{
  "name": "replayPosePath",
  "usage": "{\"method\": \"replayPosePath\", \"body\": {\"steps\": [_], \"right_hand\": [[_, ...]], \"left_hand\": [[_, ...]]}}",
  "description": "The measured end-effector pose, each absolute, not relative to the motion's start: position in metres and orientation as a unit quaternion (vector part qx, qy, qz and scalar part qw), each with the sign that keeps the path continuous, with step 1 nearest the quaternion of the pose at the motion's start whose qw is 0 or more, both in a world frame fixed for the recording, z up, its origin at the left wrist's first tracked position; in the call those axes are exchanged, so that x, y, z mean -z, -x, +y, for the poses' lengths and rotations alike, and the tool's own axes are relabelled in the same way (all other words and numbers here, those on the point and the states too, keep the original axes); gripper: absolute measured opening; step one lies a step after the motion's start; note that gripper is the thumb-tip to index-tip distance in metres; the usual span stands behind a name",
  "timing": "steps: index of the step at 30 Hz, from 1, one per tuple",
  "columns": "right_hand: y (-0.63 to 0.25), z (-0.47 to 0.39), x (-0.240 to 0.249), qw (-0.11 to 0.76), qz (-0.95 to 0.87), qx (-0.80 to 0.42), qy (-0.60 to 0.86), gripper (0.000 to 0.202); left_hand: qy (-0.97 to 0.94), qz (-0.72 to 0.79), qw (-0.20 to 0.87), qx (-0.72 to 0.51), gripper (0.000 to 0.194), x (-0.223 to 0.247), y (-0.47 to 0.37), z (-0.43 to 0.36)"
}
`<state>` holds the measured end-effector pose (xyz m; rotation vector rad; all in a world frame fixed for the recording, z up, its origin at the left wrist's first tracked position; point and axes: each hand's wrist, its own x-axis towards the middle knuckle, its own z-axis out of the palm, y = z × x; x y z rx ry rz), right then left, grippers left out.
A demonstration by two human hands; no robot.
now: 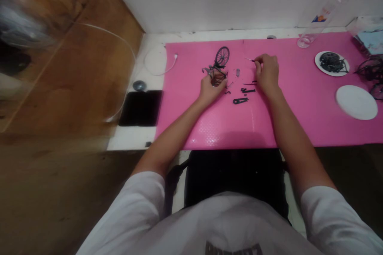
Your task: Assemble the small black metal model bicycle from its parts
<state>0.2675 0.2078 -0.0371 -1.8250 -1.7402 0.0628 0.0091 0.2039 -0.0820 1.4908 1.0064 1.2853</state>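
Observation:
My left hand (210, 87) is closed around the frame of a black model bicycle (216, 67), which has one spoked wheel (222, 56) at its far end. To the right, my right hand (267, 72) pinches a small screwdriver (251, 60) by its dark handle. Its thin shaft points left, apart from the bicycle. Loose black parts lie between the hands: a chain-guard-like piece (240, 101), a bar-shaped piece (247, 91) and a small grey piece (237, 72). Tiny bits, perhaps screws, are too small to make out.
A white plate (317, 67) of black parts and a white disc-shaped lid or plate (356, 102) are at right, near another dark model bicycle (372, 72). A clear bottle (320, 20) stands behind. A black tablet-like object (140, 107) and white cable (161, 74) lie left of the pink mat (215, 131).

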Motion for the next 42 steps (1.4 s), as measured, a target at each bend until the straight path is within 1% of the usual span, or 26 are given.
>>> {"method": "replayPosePath", "body": {"steps": [4, 10, 14, 18, 24, 29, 34, 39, 42], "right_hand": [[-0.248, 0.202, 0.032, 0.367, -0.721, -0.019, 0.587, 0.048], [-0.219, 0.191, 0.027, 0.391, -0.765, -0.037, 0.511, 0.044], [-0.211, 0.185, 0.028, 0.389, -0.773, -0.059, 0.497, 0.047], [-0.209, 0.184, 0.030, 0.397, -0.775, -0.066, 0.487, 0.049], [-0.208, 0.183, 0.030, 0.396, -0.775, -0.063, 0.488, 0.044], [-0.210, 0.186, 0.034, 0.400, -0.780, -0.064, 0.476, 0.039], [-0.211, 0.188, 0.036, 0.411, -0.782, -0.063, 0.464, 0.045], [-0.209, 0.184, 0.029, 0.381, -0.796, -0.072, 0.464, 0.034], [-0.208, 0.183, 0.027, 0.360, -0.804, -0.064, 0.468, 0.032]], "left_hand": [[-0.584, 0.421, 0.452, -0.526, 0.038, 0.082, -0.010, 0.206], [-0.571, 0.439, 0.449, -0.529, 0.038, 0.082, -0.009, 0.208], [-0.567, 0.443, 0.453, -0.526, 0.039, 0.082, -0.009, 0.208], [-0.575, 0.440, 0.436, -0.534, 0.034, 0.085, -0.009, 0.210], [-0.564, 0.442, 0.463, -0.522, 0.040, 0.084, -0.009, 0.209], [-0.569, 0.441, 0.454, -0.525, 0.036, 0.082, -0.009, 0.208], [-0.574, 0.437, 0.445, -0.530, 0.034, 0.086, -0.009, 0.210], [-0.576, 0.441, 0.438, -0.531, 0.030, 0.086, -0.009, 0.210], [-0.574, 0.441, 0.440, -0.532, 0.027, 0.082, -0.010, 0.209]]}}
